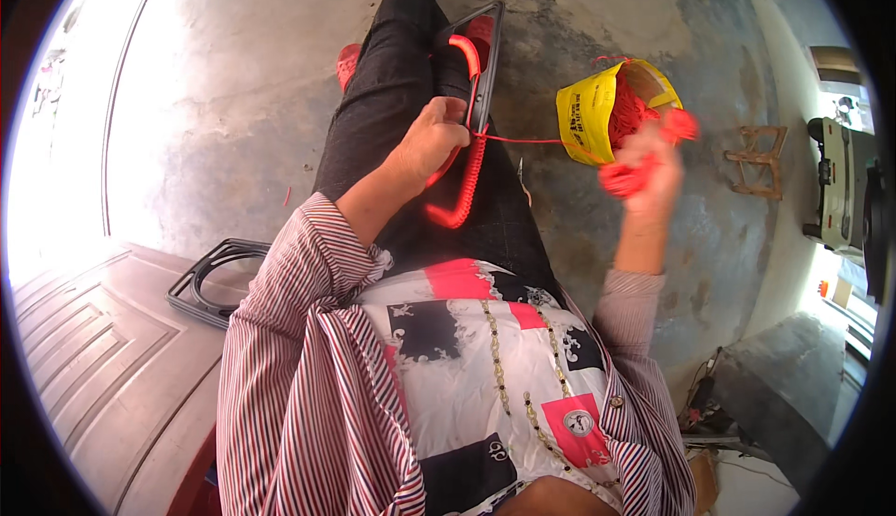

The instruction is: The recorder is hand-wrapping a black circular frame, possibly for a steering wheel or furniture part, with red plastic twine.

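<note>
A black frame [495,61] leans across my lap, with a curved ring wound in red cord [462,201]. My left hand [437,133] is closed on the ring where the winding stops, its thumb and fingers pinching the edge. From there a taut red strand [523,141] runs right to my right hand [651,180]. That hand, smeared by motion, is closed around a bundle of red cord [627,178] that bulges out on both sides of the fist. Just beyond it, a yellow bag [584,115] stands open with more red cord inside.
A second black frame with a bare round ring [219,281] lies on a panelled grey surface [93,329] at the left. On the concrete floor [224,96] to the right stands a small wooden stool [758,161]. A vehicle [845,189] shows at the far right.
</note>
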`<act>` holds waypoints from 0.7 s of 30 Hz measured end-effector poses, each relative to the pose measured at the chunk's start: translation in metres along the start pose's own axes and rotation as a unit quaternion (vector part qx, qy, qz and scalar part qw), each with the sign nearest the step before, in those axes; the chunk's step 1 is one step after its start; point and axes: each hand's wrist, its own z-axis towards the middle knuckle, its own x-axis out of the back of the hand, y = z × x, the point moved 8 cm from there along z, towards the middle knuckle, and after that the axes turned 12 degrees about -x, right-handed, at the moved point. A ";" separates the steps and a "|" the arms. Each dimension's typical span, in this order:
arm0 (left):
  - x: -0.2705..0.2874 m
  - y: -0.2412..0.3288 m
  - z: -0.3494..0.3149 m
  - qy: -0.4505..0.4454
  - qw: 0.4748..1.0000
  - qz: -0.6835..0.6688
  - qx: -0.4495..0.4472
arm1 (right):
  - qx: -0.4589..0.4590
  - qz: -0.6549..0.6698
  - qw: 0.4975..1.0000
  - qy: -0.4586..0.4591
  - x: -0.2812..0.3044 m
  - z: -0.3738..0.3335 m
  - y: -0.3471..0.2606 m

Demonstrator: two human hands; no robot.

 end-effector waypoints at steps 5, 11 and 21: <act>-0.010 -0.012 -0.004 -0.052 0.995 -0.053 0.070 | -0.146 -0.244 0.958 -0.028 -0.093 -0.015 0.118; -0.019 -0.027 -0.004 -0.025 0.965 -0.220 0.139 | -0.093 -0.268 0.957 -0.059 -0.102 0.002 0.094; -0.019 -0.032 -0.012 -0.106 0.953 -0.251 0.130 | -0.110 -0.163 0.980 -0.032 -0.065 -0.051 0.121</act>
